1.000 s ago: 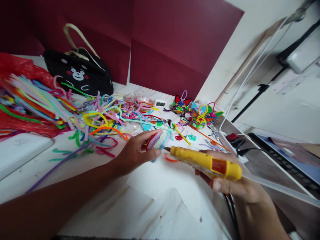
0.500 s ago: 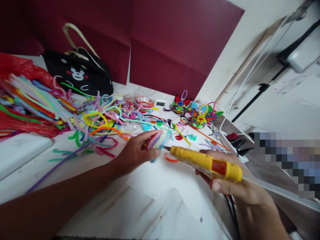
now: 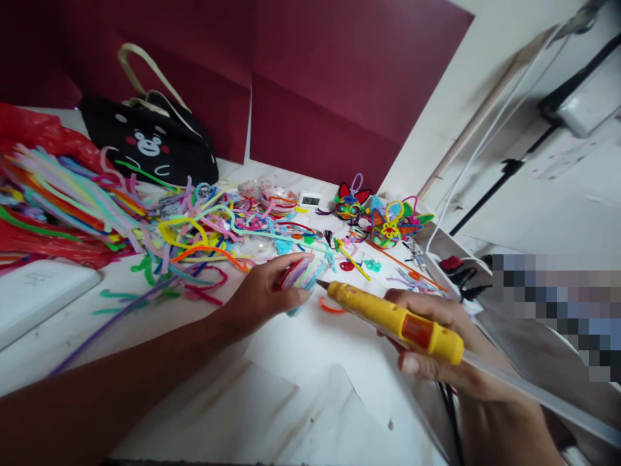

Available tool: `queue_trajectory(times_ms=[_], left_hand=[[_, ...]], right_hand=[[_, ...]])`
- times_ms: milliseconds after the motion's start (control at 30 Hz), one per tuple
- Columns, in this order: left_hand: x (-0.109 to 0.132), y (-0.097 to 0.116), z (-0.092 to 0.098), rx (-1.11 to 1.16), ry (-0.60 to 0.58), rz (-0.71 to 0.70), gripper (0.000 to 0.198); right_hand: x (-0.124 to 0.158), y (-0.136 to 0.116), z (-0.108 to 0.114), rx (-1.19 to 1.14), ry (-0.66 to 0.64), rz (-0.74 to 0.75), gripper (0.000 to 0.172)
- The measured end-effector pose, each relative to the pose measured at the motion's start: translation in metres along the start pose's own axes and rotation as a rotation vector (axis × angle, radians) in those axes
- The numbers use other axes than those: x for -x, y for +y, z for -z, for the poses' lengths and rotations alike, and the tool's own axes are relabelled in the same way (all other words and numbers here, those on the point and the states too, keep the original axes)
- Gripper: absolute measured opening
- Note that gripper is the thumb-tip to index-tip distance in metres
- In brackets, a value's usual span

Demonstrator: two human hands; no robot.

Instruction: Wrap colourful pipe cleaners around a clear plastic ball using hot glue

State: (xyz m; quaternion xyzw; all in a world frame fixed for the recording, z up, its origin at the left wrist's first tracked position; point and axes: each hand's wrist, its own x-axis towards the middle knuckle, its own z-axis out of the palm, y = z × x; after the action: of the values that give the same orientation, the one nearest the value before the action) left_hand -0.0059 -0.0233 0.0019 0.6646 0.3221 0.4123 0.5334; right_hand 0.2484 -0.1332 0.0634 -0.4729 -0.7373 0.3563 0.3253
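Note:
My left hand (image 3: 272, 285) is closed around a rounded craft piece (image 3: 305, 277) wrapped in pastel pipe cleaners, its lower side hidden by my fingers and thumb. In my right hand (image 3: 431, 336) I grip a yellow hot glue gun (image 3: 388, 317), with a long clear glue stick (image 3: 533, 391) jutting from its back. The gun's dark nozzle points left and up, close to the right side of the wrapped piece. I cannot tell whether the tip touches it. Below the nozzle lies an orange pipe cleaner bit (image 3: 332, 306) on white paper (image 3: 310, 356).
Loose pipe cleaners (image 3: 208, 233) cover the table's left and middle, partly on a red plastic bag (image 3: 58, 139). Behind them stands a black bag (image 3: 150, 142). Decorated ornaments (image 3: 349, 207) sit at the back right, near a small digital clock (image 3: 310, 201). A white box (image 3: 48, 291) lies left.
The glue gun has shifted slightly left and its rear has dipped, showing more of the glue stick. My left hand and the wrapped piece have barely moved.

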Motion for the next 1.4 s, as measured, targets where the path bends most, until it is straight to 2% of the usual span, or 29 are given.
queue_trajectory(times_ms=[200,333,500,667,767,900,1000,1067,1133,1233,1300,1400], left_hand=[[-0.002,0.000,0.001,-0.003,0.024,-0.006,0.064],[-0.004,0.001,0.003,-0.014,0.088,0.022,0.065],[-0.006,0.000,0.006,-0.113,0.199,-0.058,0.065],[-0.007,0.000,0.006,-0.149,0.190,-0.052,0.066],[-0.007,0.002,0.004,-0.149,0.183,-0.037,0.067],[-0.005,0.004,0.003,-0.195,0.156,-0.038,0.066],[-0.004,0.002,0.003,-0.251,0.134,-0.080,0.063],[-0.003,0.000,0.001,-0.284,0.135,-0.130,0.061],[-0.001,-0.001,-0.001,-0.328,0.139,-0.179,0.058],[0.002,0.000,-0.005,-0.402,0.122,-0.228,0.056],[0.005,0.002,-0.007,-0.442,0.114,-0.255,0.057],[0.008,0.005,-0.010,-0.490,0.108,-0.298,0.058]], right_hand=[[0.000,0.001,-0.007,-0.047,0.076,-0.045,0.031],[-0.006,0.003,-0.013,0.010,0.104,-0.089,0.032],[-0.017,0.012,-0.017,0.324,0.097,-0.120,0.029],[-0.022,0.014,-0.010,0.657,0.058,-0.159,0.029],[-0.023,0.017,-0.008,0.813,-0.004,-0.242,0.028],[-0.025,0.027,-0.010,0.952,-0.102,-0.358,0.028],[-0.026,0.031,-0.009,0.980,-0.141,-0.376,0.030],[-0.024,0.030,-0.007,0.946,-0.134,-0.327,0.035],[-0.023,0.025,-0.008,0.851,-0.098,-0.205,0.036],[-0.024,0.015,-0.019,0.525,-0.005,-0.035,0.027],[-0.027,0.011,-0.033,0.204,0.095,-0.074,0.020],[-0.035,0.008,-0.056,-0.239,0.172,-0.171,0.036]])
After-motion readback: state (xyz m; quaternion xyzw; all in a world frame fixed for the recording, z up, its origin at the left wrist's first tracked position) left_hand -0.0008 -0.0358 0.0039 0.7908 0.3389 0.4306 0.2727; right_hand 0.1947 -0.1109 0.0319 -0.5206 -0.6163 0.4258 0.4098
